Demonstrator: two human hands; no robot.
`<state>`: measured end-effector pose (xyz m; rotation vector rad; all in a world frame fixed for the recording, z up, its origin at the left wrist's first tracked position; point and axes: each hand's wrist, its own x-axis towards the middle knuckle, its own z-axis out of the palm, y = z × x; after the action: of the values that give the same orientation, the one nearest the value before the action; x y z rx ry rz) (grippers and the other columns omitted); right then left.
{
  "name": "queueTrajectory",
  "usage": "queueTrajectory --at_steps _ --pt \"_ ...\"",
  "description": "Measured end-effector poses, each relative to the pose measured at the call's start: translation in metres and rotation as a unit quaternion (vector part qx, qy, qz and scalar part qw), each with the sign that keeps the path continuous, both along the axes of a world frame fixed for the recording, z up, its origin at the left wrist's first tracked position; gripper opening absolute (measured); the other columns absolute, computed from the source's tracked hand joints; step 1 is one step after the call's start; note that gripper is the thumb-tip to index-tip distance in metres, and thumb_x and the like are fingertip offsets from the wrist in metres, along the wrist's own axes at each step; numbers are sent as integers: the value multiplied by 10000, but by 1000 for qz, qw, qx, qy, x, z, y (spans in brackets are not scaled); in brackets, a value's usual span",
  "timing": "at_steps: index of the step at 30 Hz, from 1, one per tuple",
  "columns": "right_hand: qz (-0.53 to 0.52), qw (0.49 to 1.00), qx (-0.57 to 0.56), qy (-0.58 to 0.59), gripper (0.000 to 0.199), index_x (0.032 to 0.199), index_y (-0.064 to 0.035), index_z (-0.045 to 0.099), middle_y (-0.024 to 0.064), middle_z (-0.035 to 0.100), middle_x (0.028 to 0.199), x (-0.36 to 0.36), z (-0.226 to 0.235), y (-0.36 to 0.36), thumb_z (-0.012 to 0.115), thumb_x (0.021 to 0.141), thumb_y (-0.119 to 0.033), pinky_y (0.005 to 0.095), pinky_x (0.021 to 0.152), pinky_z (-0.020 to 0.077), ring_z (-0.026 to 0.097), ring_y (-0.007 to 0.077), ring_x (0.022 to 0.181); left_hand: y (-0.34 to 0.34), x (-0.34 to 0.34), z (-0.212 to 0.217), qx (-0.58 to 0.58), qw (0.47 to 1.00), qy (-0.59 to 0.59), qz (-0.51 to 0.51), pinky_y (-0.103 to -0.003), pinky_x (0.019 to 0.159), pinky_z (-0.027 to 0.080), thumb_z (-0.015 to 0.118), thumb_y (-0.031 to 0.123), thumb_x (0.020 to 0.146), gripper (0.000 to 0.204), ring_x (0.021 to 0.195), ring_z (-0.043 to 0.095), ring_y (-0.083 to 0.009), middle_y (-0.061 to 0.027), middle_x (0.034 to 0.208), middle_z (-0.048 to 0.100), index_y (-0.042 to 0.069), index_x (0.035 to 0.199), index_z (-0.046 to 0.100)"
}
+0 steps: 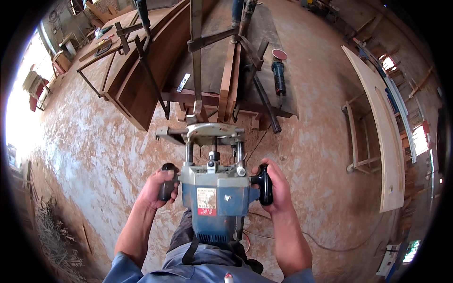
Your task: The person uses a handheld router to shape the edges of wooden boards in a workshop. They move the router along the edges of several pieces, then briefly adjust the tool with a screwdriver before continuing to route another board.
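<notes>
A blue and grey plunge router is held in front of my body, its base plate pointing away from me toward the bench. My left hand is closed round the black knob handle on its left side. On the other side, my right hand wraps the matching black handle. Beyond the base plate, an upright wooden piece stands at the near end of the bench, among metal bar clamps. Whether the plate touches any wood cannot be told.
An angle grinder with a reddish disc lies on the dark bench top. Curved wooden panels stand clamped at the left. A long pale board rests on a wooden frame at right. A cable crosses the floor.
</notes>
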<state>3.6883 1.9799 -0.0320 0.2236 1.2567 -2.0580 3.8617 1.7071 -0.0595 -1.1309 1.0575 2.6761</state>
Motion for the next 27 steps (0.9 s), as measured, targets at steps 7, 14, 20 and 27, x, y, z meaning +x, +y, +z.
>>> queueTrajectory --at_steps 7,14,20,27 --pt "-10 1000 24 -3 204 1150 -172 533 29 647 865 -13 -12 -19 543 990 -299 258 394 421 593 135 569 -30 -26 10 -29 998 -36 -52 -297 382 418 596 301 901 226 466 570 -166 -48 704 599 80 929 559" --pt "0 1000 26 -14 233 1129 -176 562 22 651 853 -33 -11 -32 589 964 -338 276 428 423 589 136 587 -51 -48 -3 -3 997 -45 -67 -282 385 437 602 326 904 245 467 566 -161 -46 694 607 88 917 545" --pt "0 999 39 -17 210 1041 -194 588 17 651 824 -41 -19 -38 618 939 -376 288 402 415 599 151 572 -55 -54 -1 0 996 -58 -69 -270 382 435 604 322 903 245 463 569 -162 -45 688 612 85 912 544" --pt "8 999 40 -22 202 1001 -213 588 8 650 809 -44 -13 -37 610 937 -403 291 396 392 571 160 530 -56 -60 9 -1 996 -49 -72 -271 358 447 598 316 907 244 453 576 -165 -55 685 615 80 922 538"
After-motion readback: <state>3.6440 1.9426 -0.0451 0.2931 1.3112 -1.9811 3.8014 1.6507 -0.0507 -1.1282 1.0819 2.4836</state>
